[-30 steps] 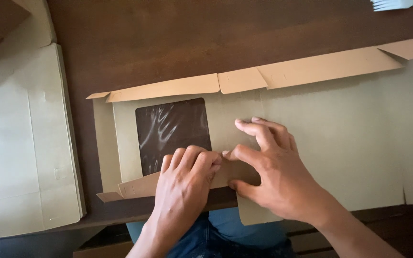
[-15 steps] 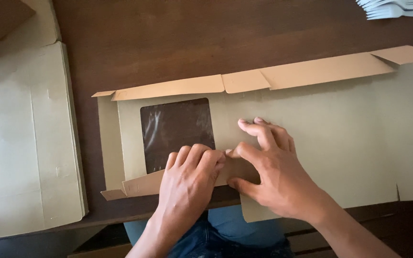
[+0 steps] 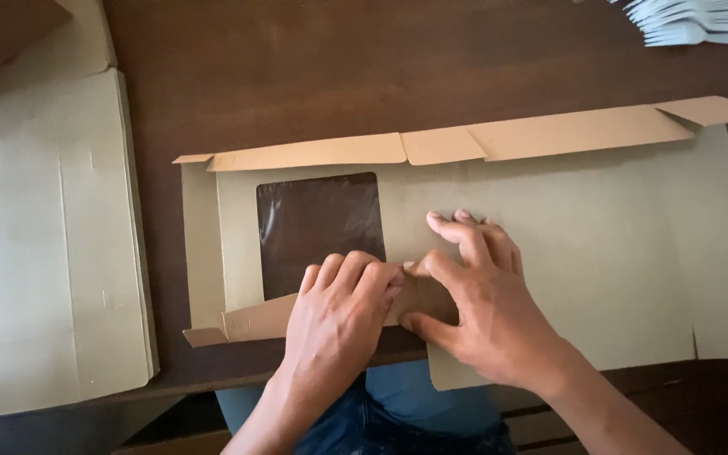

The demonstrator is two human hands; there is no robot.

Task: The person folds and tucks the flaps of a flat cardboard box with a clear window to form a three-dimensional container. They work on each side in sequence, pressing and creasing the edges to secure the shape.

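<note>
Here, the left hand (image 3: 339, 307) and right hand (image 3: 473, 295) press flat on the cardboard flap (image 3: 254, 320).

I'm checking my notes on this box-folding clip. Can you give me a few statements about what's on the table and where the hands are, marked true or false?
1. Both hands press on the near flap of the flat cardboard box blank. True: left hand, right hand.
2. The blank's clear window lies right of the hands. False: it is up and left of them.
3. The far flaps are folded up. True.
4. The table is white. False: dark brown wood.
5. Another flat cardboard piece lies at left. True.
</note>
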